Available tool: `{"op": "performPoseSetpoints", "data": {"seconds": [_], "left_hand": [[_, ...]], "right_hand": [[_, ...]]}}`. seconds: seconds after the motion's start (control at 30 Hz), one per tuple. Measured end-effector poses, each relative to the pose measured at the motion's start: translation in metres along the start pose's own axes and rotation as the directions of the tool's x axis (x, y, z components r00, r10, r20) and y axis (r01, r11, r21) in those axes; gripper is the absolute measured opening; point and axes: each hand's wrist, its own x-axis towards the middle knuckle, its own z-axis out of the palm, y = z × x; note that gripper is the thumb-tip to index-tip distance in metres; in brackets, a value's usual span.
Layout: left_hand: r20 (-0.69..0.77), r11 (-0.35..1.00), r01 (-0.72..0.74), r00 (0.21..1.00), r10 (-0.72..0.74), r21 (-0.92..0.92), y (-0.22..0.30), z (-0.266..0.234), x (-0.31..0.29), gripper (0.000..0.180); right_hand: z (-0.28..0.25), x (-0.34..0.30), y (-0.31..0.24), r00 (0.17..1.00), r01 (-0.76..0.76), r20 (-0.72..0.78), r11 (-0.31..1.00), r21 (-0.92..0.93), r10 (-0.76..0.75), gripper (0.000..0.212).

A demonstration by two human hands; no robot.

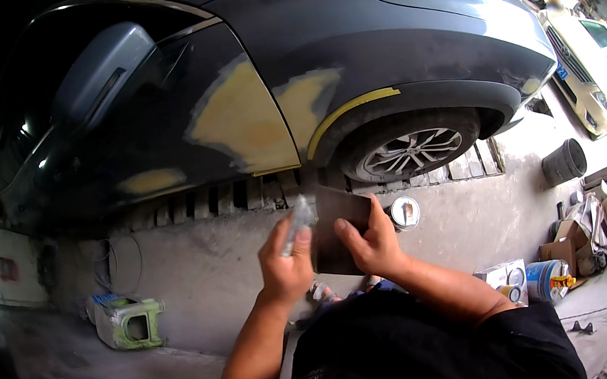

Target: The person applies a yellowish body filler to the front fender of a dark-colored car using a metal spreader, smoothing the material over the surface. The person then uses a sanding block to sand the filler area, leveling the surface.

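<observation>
Both hands are raised in front of my body, beside a dark grey car (405,28). My right hand (370,240) grips a dark flat rectangular plate (343,207) by its right edge, thumb on its face. Close against the plate's left side, the fingers of my left hand (284,263) are closed round a narrow whitish, see-through-looking thing (298,225); it is blurred, so its kind is unclear. Ahead, yellowish filler patches cover the door (241,119) and the fender (307,104). Yellow masking tape (343,112) follows the wheel arch.
An open can (405,213) stands on the floor just beyond my right hand. A green-edged stool (128,323) lies at the left. On the right are a black bucket (563,162), a blue-and-white tin (545,279) and cardboard boxes (560,250). Behind them is a pale vehicle (581,65).
</observation>
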Motion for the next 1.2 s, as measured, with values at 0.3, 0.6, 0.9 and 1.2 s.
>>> {"op": "performPoseSetpoints", "data": {"seconds": [0.3,0.6,0.9,1.2], "left_hand": [[0.010,0.994,0.090,0.996,-0.089,-0.068,0.000,0.001,-0.001,0.027],[-0.024,0.969,0.187,0.981,-0.193,-0.161,-0.001,-0.001,-0.006,0.023],[0.101,0.722,0.310,0.943,-0.318,-0.619,-0.018,-0.015,-0.013,0.031],[0.302,0.596,0.538,0.838,-0.454,-0.596,-0.042,-0.010,-0.025,0.029]], "right_hand": [[-0.007,0.000,0.009,0.999,-0.025,0.031,1.000,0.011,0.025,0.034],[-0.011,-0.008,0.012,0.997,0.006,0.082,0.996,-0.088,0.001,0.036],[-0.047,0.056,-0.018,0.845,-0.535,0.310,0.695,0.482,0.435,0.036],[-0.023,0.067,-0.020,0.711,-0.700,0.544,0.525,0.484,0.446,0.059]]}}
